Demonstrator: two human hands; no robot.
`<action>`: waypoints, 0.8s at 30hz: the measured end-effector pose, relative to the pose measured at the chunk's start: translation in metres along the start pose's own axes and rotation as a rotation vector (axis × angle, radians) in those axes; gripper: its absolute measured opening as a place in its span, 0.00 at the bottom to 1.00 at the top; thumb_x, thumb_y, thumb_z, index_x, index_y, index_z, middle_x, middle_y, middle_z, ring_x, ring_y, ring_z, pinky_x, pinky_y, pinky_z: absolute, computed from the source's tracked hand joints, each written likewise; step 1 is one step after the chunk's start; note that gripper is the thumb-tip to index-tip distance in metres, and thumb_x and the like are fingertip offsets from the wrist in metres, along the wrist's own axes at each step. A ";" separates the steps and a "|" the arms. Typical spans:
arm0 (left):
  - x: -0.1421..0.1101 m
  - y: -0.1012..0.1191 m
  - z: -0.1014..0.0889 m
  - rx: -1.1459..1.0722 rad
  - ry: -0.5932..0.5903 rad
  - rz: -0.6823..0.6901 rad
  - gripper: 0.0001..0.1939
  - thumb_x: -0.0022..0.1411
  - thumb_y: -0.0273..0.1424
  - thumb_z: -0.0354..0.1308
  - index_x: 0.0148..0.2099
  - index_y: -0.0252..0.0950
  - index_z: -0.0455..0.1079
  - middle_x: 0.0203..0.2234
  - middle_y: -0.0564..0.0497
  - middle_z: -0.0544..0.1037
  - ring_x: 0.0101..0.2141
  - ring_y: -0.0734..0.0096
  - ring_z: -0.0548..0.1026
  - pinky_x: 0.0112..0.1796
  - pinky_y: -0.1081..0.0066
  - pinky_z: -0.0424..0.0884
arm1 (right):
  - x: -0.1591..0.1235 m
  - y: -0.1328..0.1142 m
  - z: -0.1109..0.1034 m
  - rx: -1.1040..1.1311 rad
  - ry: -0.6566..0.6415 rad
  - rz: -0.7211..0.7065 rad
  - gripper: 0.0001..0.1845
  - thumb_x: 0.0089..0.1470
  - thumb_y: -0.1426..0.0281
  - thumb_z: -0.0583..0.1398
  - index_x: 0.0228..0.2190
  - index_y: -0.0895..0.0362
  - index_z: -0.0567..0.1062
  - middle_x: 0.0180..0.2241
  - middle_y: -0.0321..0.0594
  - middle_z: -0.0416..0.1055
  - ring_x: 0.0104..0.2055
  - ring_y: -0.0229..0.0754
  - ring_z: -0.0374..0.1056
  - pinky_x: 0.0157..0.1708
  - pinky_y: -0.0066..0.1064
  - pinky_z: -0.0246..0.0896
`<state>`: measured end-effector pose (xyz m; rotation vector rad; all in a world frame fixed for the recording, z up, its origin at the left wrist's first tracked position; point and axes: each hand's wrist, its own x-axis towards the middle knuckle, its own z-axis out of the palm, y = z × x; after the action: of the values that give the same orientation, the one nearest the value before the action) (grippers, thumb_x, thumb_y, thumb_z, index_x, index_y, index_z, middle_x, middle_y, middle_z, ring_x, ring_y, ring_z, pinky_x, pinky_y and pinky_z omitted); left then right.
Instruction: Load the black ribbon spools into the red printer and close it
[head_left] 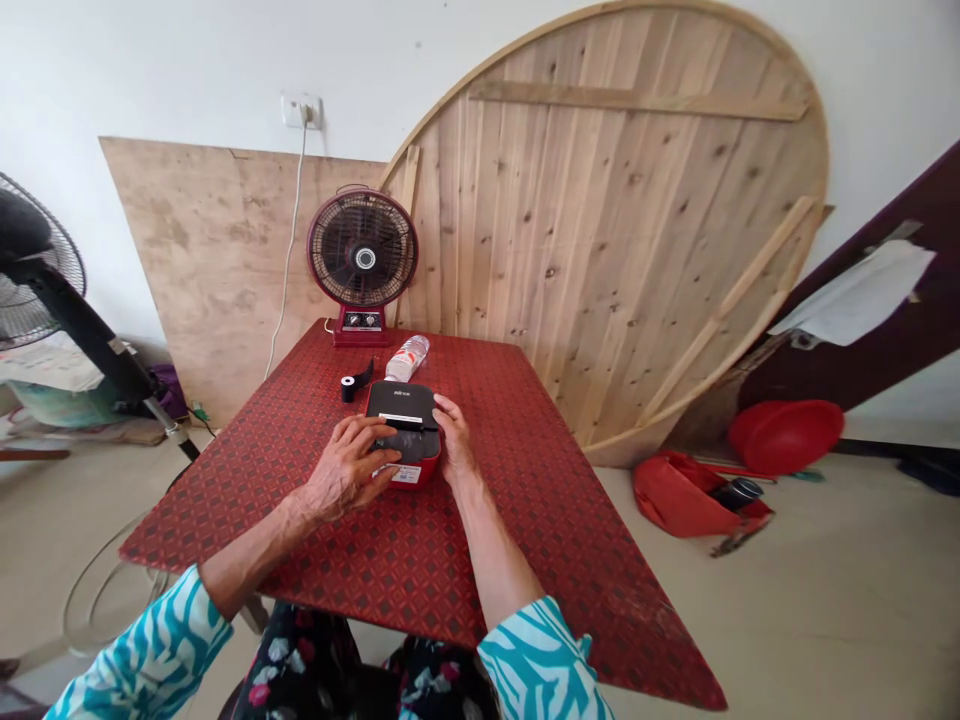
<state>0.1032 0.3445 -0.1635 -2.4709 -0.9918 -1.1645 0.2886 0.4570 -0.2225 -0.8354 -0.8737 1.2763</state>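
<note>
A small thermal-type printer (411, 400) with a dark grey top and red lower body sits on the red patterned table. A white strip (401, 420) shows at the slot across its top, and a white label is on its front. My left hand (349, 460) grips the printer's left front, fingers over the top edge and thumb low by the label. Along the right side, my right hand (455, 440) is closed round the casing, with fingertips at the top edge. What lies under the fingers is hidden.
Behind the printer lie a clear plastic bottle (408, 358) and a small black roll (348, 389) with a loose tail. A red fan (364, 258) stands at the table's (540, 520) back edge. Large wooden boards (600, 230) lean on the wall; red bags (682, 495) rest on the floor.
</note>
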 end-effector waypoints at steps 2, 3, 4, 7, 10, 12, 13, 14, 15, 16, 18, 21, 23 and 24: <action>0.000 -0.006 0.002 -0.138 0.041 -0.159 0.09 0.65 0.34 0.58 0.45 0.40 0.77 0.48 0.45 0.76 0.54 0.60 0.71 0.55 0.57 0.63 | -0.006 0.001 0.003 0.033 0.026 0.026 0.25 0.40 0.60 0.66 0.43 0.53 0.76 0.41 0.36 0.77 0.42 0.42 0.72 0.42 0.35 0.68; 0.001 -0.010 0.005 -0.239 0.084 -0.303 0.11 0.66 0.36 0.57 0.46 0.40 0.77 0.49 0.45 0.76 0.52 0.60 0.72 0.55 0.58 0.64 | -0.008 0.001 0.005 0.042 0.043 0.039 0.26 0.40 0.60 0.66 0.43 0.53 0.75 0.41 0.36 0.77 0.42 0.42 0.72 0.43 0.35 0.69; 0.002 -0.016 0.009 -0.357 0.137 -0.480 0.14 0.66 0.39 0.56 0.48 0.39 0.76 0.49 0.44 0.76 0.51 0.60 0.73 0.54 0.59 0.66 | -0.009 0.000 0.007 0.050 0.059 0.047 0.26 0.39 0.60 0.66 0.44 0.53 0.75 0.42 0.37 0.77 0.42 0.43 0.72 0.43 0.35 0.69; 0.011 -0.033 0.023 -0.710 0.283 -1.005 0.26 0.58 0.44 0.61 0.54 0.34 0.72 0.50 0.41 0.76 0.50 0.59 0.74 0.50 0.62 0.69 | -0.010 -0.002 0.009 0.080 0.082 0.070 0.28 0.39 0.60 0.66 0.45 0.53 0.75 0.42 0.38 0.77 0.43 0.43 0.72 0.44 0.36 0.69; 0.022 -0.041 0.035 -0.951 0.312 -1.300 0.34 0.47 0.40 0.68 0.56 0.32 0.70 0.47 0.41 0.78 0.43 0.62 0.77 0.42 0.68 0.70 | -0.011 -0.002 0.009 0.087 0.082 0.082 0.29 0.39 0.60 0.66 0.46 0.53 0.74 0.43 0.38 0.77 0.44 0.43 0.73 0.44 0.36 0.70; 0.027 -0.041 0.039 -1.049 0.314 -1.401 0.35 0.44 0.35 0.67 0.56 0.32 0.69 0.39 0.45 0.80 0.34 0.68 0.76 0.34 0.71 0.69 | -0.012 -0.002 0.009 0.075 0.075 0.086 0.29 0.40 0.60 0.66 0.47 0.53 0.74 0.43 0.38 0.77 0.44 0.43 0.73 0.44 0.35 0.70; 0.029 -0.039 0.039 -1.086 0.322 -1.433 0.35 0.43 0.34 0.66 0.55 0.32 0.69 0.35 0.47 0.80 0.30 0.70 0.75 0.31 0.73 0.67 | -0.012 -0.001 0.008 0.068 0.074 0.086 0.29 0.40 0.59 0.66 0.47 0.53 0.73 0.42 0.38 0.77 0.43 0.43 0.73 0.43 0.35 0.70; 0.031 -0.038 0.039 -1.115 0.334 -1.454 0.35 0.42 0.32 0.65 0.55 0.32 0.69 0.32 0.50 0.79 0.27 0.73 0.73 0.29 0.74 0.66 | -0.013 -0.001 0.008 0.063 0.075 0.085 0.29 0.41 0.59 0.66 0.47 0.53 0.73 0.42 0.38 0.77 0.43 0.43 0.73 0.43 0.35 0.70; 0.032 -0.036 0.038 -1.136 0.348 -1.465 0.34 0.42 0.30 0.64 0.55 0.32 0.69 0.29 0.52 0.78 0.25 0.74 0.72 0.27 0.74 0.65 | -0.014 -0.001 0.009 0.059 0.077 0.079 0.29 0.41 0.59 0.65 0.47 0.53 0.73 0.42 0.38 0.77 0.42 0.43 0.73 0.43 0.35 0.70; 0.033 -0.036 0.038 -1.155 0.356 -1.467 0.35 0.41 0.29 0.64 0.55 0.32 0.68 0.27 0.53 0.77 0.23 0.75 0.71 0.26 0.74 0.64 | -0.014 0.000 0.009 0.059 0.080 0.069 0.29 0.41 0.59 0.65 0.47 0.54 0.73 0.43 0.39 0.77 0.42 0.43 0.73 0.43 0.35 0.70; 0.035 -0.035 0.037 -1.187 0.358 -1.455 0.36 0.40 0.27 0.63 0.56 0.31 0.68 0.26 0.54 0.76 0.22 0.75 0.70 0.25 0.74 0.64 | -0.015 0.000 0.010 0.061 0.083 0.045 0.29 0.41 0.59 0.65 0.47 0.54 0.73 0.43 0.39 0.77 0.42 0.42 0.72 0.43 0.35 0.69; 0.032 -0.038 0.039 -1.216 0.342 -1.426 0.37 0.39 0.25 0.64 0.56 0.30 0.67 0.30 0.52 0.78 0.23 0.75 0.71 0.26 0.74 0.65 | -0.017 0.001 0.011 0.058 0.080 0.018 0.29 0.42 0.59 0.65 0.47 0.54 0.74 0.44 0.40 0.76 0.42 0.42 0.72 0.42 0.35 0.69; 0.027 -0.039 0.042 -1.236 0.346 -1.395 0.37 0.41 0.26 0.66 0.57 0.31 0.67 0.33 0.50 0.79 0.25 0.74 0.73 0.28 0.74 0.66 | -0.018 0.003 0.011 0.053 0.088 0.016 0.29 0.43 0.57 0.65 0.48 0.54 0.74 0.44 0.40 0.76 0.41 0.42 0.72 0.42 0.35 0.68; 0.023 -0.039 0.043 -1.253 0.351 -1.367 0.37 0.42 0.28 0.67 0.58 0.32 0.67 0.34 0.49 0.79 0.27 0.73 0.74 0.29 0.74 0.67 | -0.019 0.006 0.010 0.051 0.093 0.014 0.30 0.43 0.56 0.65 0.48 0.54 0.73 0.44 0.40 0.76 0.41 0.42 0.72 0.42 0.34 0.68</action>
<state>0.1131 0.4046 -0.1772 -1.5834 -2.4421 -3.2307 0.2755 0.4391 -0.2246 -0.8548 -0.7588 1.2569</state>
